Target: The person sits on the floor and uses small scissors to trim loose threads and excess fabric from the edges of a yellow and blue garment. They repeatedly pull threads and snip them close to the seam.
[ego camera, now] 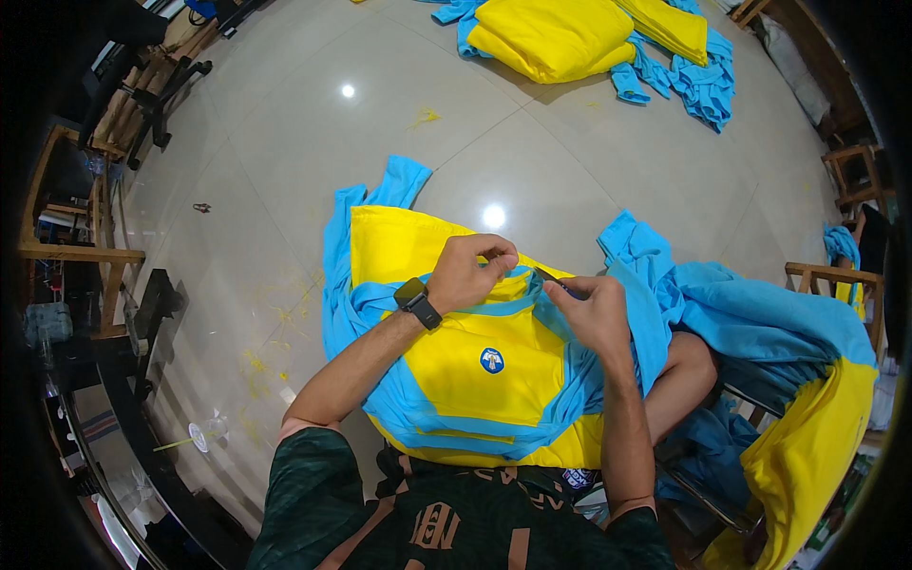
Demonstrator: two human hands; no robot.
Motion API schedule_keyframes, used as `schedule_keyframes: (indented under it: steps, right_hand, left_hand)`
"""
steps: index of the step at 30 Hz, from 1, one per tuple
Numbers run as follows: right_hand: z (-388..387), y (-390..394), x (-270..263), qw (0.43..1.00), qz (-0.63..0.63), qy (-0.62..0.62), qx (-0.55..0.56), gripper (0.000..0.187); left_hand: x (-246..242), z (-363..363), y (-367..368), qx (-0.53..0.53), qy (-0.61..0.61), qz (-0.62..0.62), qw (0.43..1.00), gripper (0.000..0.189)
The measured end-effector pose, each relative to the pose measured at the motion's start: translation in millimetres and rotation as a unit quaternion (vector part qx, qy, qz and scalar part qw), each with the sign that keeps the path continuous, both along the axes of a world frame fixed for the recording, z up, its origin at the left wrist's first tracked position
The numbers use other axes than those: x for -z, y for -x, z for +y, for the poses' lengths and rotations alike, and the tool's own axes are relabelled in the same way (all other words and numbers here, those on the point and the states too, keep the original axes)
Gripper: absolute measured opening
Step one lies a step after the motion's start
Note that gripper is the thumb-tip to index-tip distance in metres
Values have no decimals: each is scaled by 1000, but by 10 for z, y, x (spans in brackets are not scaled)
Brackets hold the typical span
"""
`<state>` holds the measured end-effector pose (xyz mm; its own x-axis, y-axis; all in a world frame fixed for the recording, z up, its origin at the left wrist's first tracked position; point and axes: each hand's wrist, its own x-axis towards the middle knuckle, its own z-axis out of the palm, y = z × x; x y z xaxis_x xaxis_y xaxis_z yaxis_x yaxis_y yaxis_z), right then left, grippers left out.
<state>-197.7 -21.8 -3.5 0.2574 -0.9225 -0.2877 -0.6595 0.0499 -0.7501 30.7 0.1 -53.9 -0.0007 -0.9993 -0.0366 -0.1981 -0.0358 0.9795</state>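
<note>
A yellow and light-blue shirt (484,388) with a small blue badge (491,360) is spread over the person's lap. Its light-blue neckband (499,308) lies just under both hands. My left hand (476,274), with a dark smartwatch (417,302) at the wrist, has thumb and fingertips pinched together above the neckband; any thread between them is too fine to make out. My right hand (593,313) grips a pair of small dark thread snips (552,276), the blade tip pointing towards the left hand at the neckline.
A pile of folded yellow and blue garments (556,35) lies on the tiled floor (306,149) ahead. More garments (805,399) hang over a chair at right. Thread scraps (256,363) and a plastic cup with a straw (203,436) are on the left. An office chair base (157,107) stands far left.
</note>
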Motion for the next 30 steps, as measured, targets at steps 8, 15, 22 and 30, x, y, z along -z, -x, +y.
schedule_keyframes:
  steps: [8,15,22,30]
  right_hand:
    - [126,-246,48,998,-23,26,-56,34]
    - [152,-455,118,998,-21,14,-52,31]
    - [194,-474,295,998,-42,46,-27,33]
    - [-224,178,519,995,-41,2,93,45]
  left_hand:
    - [53,-23,-27,-42,-19,30,998,9]
    - [63,-26,-46,-59,8,28,998,8]
    - [3,-38,-117,-59,-10,31,998,13]
    - [-43,248,-1781,-302,55,-86,948,19]
